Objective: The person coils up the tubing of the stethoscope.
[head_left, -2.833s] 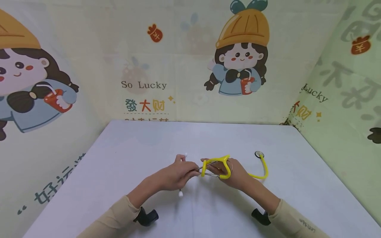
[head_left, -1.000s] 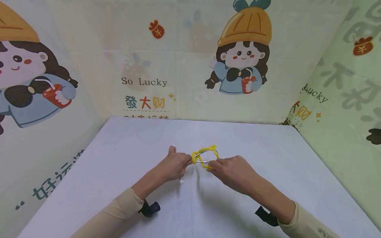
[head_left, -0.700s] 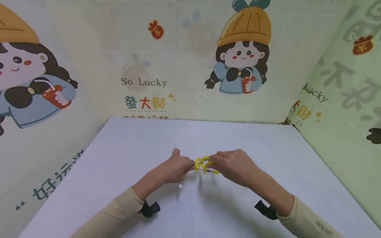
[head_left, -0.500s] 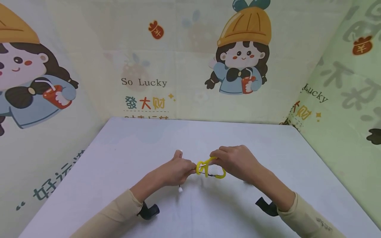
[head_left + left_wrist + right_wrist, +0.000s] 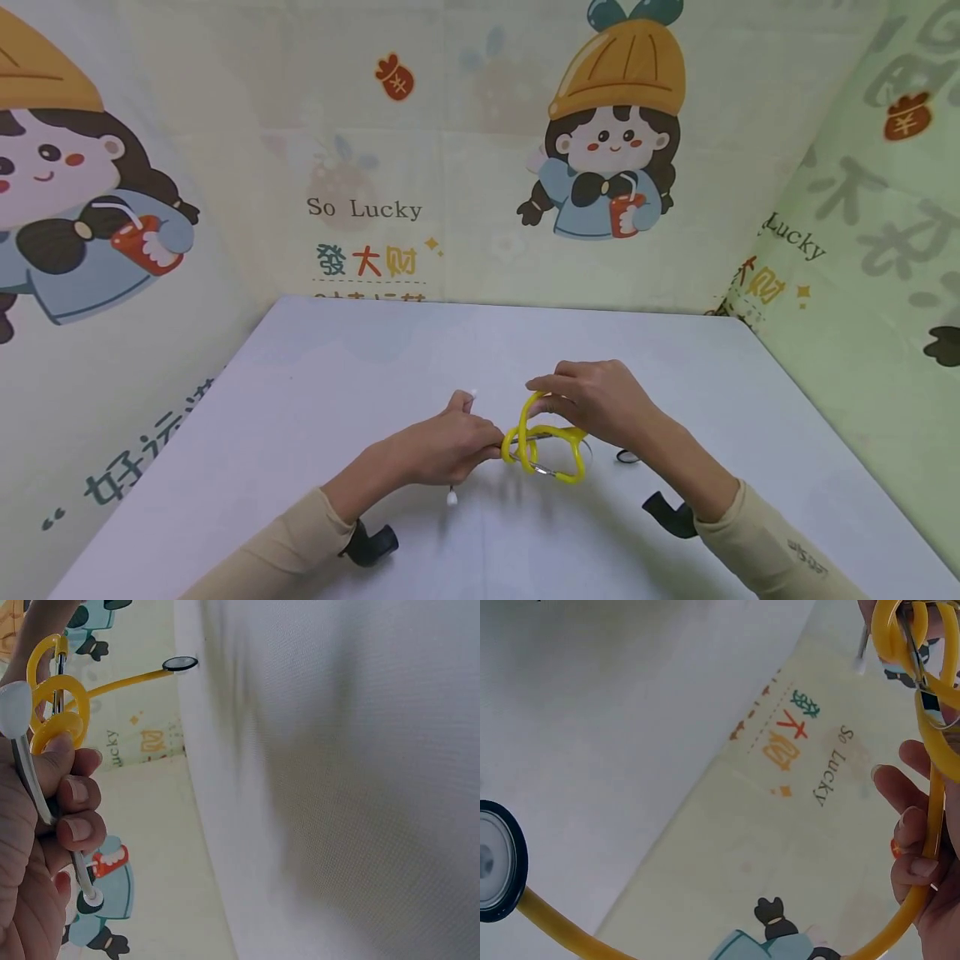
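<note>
A stethoscope with yellow tubing [image 5: 522, 425] is held above the white table, its tube wound in loops round the metal ear tubes. My left hand [image 5: 450, 442] grips the ear tubes, its thumb right at the yellow loops in the left wrist view. One white ear tip [image 5: 15, 710] sticks out by the palm, the other [image 5: 93, 898] past the fingers. My right hand [image 5: 607, 404] holds the running tube, fingers curled about it in the right wrist view. From that tube hangs the round chest piece [image 5: 501, 859] with its dark rim, partly behind the right hand in the head view.
The white table [image 5: 360, 350] runs back to a patterned cloth wall [image 5: 480, 167] with cartoon figures and lettering. Black wrist pieces [image 5: 371, 546] show under both forearms. More printed cloth stands on the left and right sides.
The tubing has gained wraps round the ear tubes, and the free tube has shortened. My right hand has moved up and over the loops; both hands' bundle sits slightly nearer and lower than a second ago.
</note>
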Tool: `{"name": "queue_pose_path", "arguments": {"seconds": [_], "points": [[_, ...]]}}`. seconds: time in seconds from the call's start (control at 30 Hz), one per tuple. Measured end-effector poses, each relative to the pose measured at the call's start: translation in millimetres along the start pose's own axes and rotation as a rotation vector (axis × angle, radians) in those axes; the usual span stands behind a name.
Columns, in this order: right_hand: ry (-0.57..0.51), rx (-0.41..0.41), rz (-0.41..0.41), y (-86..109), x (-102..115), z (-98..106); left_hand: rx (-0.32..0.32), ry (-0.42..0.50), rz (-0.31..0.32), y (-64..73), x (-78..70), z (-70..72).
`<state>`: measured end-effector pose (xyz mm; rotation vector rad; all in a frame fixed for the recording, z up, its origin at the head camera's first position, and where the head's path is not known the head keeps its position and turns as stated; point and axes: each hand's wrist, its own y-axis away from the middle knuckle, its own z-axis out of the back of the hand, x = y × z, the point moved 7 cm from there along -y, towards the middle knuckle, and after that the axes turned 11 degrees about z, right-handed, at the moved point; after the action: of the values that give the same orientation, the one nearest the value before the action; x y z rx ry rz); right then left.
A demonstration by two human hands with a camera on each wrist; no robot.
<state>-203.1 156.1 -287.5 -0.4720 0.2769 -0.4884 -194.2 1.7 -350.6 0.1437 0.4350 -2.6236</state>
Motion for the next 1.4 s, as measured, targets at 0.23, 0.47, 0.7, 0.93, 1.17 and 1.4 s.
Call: {"name": "queue_pose_path", "arguments": {"seconds": [0.23,0.47,0.7,0.93,1.17,1.4], "points": [[-0.081,-0.003,-0.039,3.2,-8.5,-4.1,-0.022,0.021,-0.027,3.1,-4.1,5.2],[-0.151,0.005,-0.09,8.5,-13.1,-12.5,-0.054,0.106,-0.03,4.4,-3.9,12.7],[-0.154,-0.041,-0.03,11.0,-6.9,-16.4,-0.067,0.195,0.014,5.8,-0.6,18.5],[-0.167,0.0,-0.12,7.9,-4.7,-22.3,-0.092,0.243,0.016,9.0,-0.1,22.6],[-0.143,0.007,-0.151,6.2,-8.8,-29.0,-0.113,0.248,0.004,10.5,0.3,25.1],[-0.112,0.002,-0.144,9.1,-5.2,-33.5,-0.178,0.32,0.065,12.4,6.5,27.7]]}}
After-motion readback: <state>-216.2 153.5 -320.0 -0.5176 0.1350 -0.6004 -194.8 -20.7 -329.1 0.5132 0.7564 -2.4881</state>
